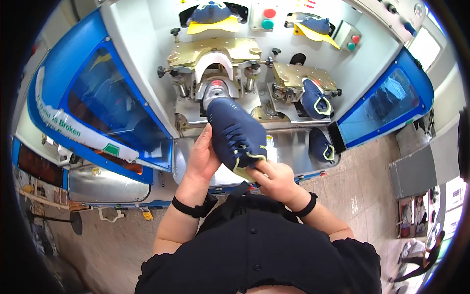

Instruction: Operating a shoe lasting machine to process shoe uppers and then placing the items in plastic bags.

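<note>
A navy shoe upper (pixel 234 128) with dark laces and a lime collar lining is held between my two hands, toe pointing away from me. Its toe end reaches the metal form (pixel 215 90) of the left-hand press, beneath a white U-shaped pad (pixel 214 64); whether it touches the form I cannot tell. My left hand (pixel 201 156) grips the upper's left side, thumb along the edge. At the heel, my right hand (pixel 275 179) is closed on the collar, its fingertips partly hidden at the opening.
Another navy upper (pixel 315 100) sits at the right-hand press, and one more (pixel 320 145) lies on the metal tray (pixel 289 142). Two navy-and-yellow pieces (pixel 213 19) (pixel 316 32) rest in wall openings, beside button boxes (pixel 264 18). Blue-framed doors (pixel 110 93) (pixel 387 100) flank the machine.
</note>
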